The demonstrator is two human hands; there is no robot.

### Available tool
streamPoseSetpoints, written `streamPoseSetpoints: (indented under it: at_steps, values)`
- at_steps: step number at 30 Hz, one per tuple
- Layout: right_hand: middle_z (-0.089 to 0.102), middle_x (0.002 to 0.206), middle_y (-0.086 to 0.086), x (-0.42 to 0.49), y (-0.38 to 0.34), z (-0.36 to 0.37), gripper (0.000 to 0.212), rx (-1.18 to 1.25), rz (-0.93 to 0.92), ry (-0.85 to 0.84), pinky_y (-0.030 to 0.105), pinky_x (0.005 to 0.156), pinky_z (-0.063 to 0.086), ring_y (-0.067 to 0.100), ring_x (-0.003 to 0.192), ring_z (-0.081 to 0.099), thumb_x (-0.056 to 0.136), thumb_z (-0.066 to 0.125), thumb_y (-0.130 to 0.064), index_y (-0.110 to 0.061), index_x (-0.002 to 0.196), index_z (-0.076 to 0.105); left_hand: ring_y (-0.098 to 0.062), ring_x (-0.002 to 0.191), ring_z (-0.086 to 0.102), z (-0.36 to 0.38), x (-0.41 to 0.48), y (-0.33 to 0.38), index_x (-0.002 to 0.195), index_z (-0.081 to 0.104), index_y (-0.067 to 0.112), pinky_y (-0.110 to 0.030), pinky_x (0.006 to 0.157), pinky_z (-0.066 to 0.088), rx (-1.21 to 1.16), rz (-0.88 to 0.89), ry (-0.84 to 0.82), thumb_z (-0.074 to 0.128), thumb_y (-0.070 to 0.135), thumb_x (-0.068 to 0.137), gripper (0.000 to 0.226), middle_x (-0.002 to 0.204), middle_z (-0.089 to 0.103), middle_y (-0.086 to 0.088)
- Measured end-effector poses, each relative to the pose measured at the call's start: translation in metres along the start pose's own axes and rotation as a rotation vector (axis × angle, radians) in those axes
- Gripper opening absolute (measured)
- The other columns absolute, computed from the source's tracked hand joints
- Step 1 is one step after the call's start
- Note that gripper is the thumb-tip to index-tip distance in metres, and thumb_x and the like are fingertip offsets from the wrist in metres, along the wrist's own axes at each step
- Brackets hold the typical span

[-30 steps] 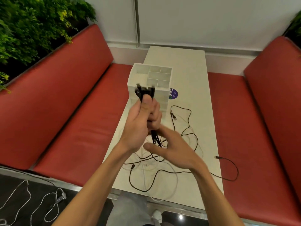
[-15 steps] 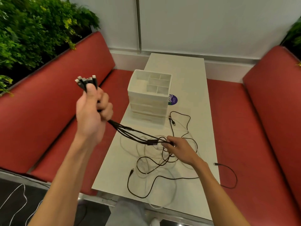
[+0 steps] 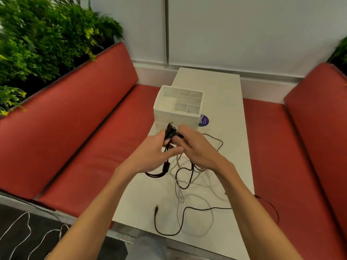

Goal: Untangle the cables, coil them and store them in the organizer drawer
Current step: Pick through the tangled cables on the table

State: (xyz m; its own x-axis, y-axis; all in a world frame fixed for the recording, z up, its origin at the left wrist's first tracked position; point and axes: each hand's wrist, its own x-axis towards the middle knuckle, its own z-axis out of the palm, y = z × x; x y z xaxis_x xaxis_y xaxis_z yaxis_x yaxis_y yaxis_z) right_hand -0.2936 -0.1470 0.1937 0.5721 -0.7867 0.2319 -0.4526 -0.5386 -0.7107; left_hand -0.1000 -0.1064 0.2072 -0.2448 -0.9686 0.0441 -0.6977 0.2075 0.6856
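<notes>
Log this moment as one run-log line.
step: gathering cable | left hand: grips black multi-plug cable | right hand: pinches same cable | loose cables: tangled on table | organizer: upright behind hands

Both forearms extended forward; the left hand (image 3: 150,154) and right hand (image 3: 199,149) were close together, each gripping the black cable bundle (image 3: 170,132).

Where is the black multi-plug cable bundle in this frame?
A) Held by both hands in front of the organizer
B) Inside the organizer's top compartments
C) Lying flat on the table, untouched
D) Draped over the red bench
A: the left hand and the right hand both grip the black cable bundle, raised above the table just in front of the white organizer.
</notes>
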Motion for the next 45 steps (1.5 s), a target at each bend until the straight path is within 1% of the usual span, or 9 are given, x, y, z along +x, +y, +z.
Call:
streamPoseSetpoints:
  at_steps: [3,7,15,22,27,34,40,42,45]
  values:
    - [0.059,0.093,-0.01,0.004,0.005,-0.007,0.011,0.019,-0.066,0.095,0.019,0.075,0.039,0.003,0.086,0.055,0.113,0.057,-0.021,-0.016,0.103,0.06,-0.004,0.074,0.067,-0.011,0.003,0.001,0.103,0.057,0.023,-0.026,0.071,0.047,-0.084,0.07,0.066,0.066,0.023,0.106,0.01,0.08,0.072,0.013]
    - [0.061,0.108,-0.009,0.001,0.033,0.009,0.008,-0.04,-0.027,0.077,0.033,0.09,0.048,0.016,0.102,0.055,0.11,0.063,-0.031,-0.024,0.113,0.059,-0.004,0.069,0.055,-0.03,0.003,0.013,0.085,0.036,0.037,-0.018,0.066,0.037,-0.125,0.142,0.243,0.055,0.007,0.109,0.043,0.078,0.067,-0.001]
    - [0.049,0.154,-0.006,-0.022,0.074,0.064,0.038,-0.017,0.091,0.295,0.018,0.109,0.048,-0.013,0.129,0.052,0.115,0.054,-0.03,-0.025,0.152,0.059,-0.008,0.062,0.049,-0.024,0.001,0.009,0.084,0.039,0.043,-0.015,0.061,0.035,-0.212,0.147,0.299,0.054,0.006,0.111,0.047,0.079,0.067,-0.004]
    - [0.047,0.122,0.001,-0.047,0.079,0.085,0.051,0.062,0.131,0.483,0.015,0.102,0.045,0.008,0.107,0.055,0.114,0.051,-0.021,-0.032,0.164,0.048,0.002,0.064,0.056,-0.018,-0.001,0.004,0.089,0.043,0.034,-0.014,0.06,0.037,-0.195,0.105,0.358,0.052,0.004,0.111,0.039,0.082,0.068,-0.014]
    - [0.058,0.119,0.007,-0.055,0.069,0.082,0.046,0.529,0.299,0.569,0.036,0.098,0.054,0.021,0.1,0.061,0.117,0.042,-0.011,-0.032,0.148,0.068,-0.004,0.061,0.051,-0.011,0.002,-0.009,0.089,0.052,0.019,-0.016,0.058,0.036,-0.207,-0.003,0.378,0.054,0.009,0.111,0.024,0.076,0.066,0.006]
    - [0.062,0.089,0.006,-0.042,0.05,0.05,0.031,1.332,0.538,0.642,0.036,0.076,0.045,0.021,0.079,0.055,0.111,0.05,-0.014,-0.011,0.114,0.081,-0.01,0.053,0.044,0.002,-0.001,-0.03,0.092,0.053,0.014,-0.016,0.053,0.035,-0.218,-0.058,0.339,0.051,0.01,0.112,0.021,0.072,0.061,0.017]
    - [0.065,0.099,0.008,-0.041,0.055,0.04,0.012,1.521,0.524,0.586,0.037,0.077,0.046,0.019,0.078,0.056,0.1,0.06,-0.014,-0.012,0.099,0.073,-0.01,0.054,0.043,0.005,-0.003,-0.046,0.09,0.056,0.018,-0.016,0.054,0.036,-0.23,-0.096,0.301,0.05,0.01,0.112,0.024,0.067,0.06,0.015]
    - [0.068,0.11,0.008,-0.042,0.061,0.041,0.018,1.464,0.487,0.574,0.038,0.08,0.048,0.018,0.085,0.059,0.095,0.063,-0.017,-0.009,0.109,0.071,-0.009,0.059,0.046,0.007,-0.004,-0.052,0.084,0.044,0.029,-0.018,0.056,0.035,-0.207,-0.077,0.285,0.05,0.007,0.11,0.035,0.076,0.067,0.006]
    - [0.07,0.106,-0.002,-0.04,0.064,0.04,0.03,0.896,0.568,0.539,0.034,0.081,0.048,0.012,0.087,0.059,0.11,0.058,-0.035,-0.016,0.123,0.077,-0.015,0.066,0.05,0.01,-0.008,-0.066,0.08,0.033,0.037,-0.019,0.057,0.035,-0.208,-0.07,0.248,0.049,0.005,0.108,0.045,0.085,0.074,0.0]
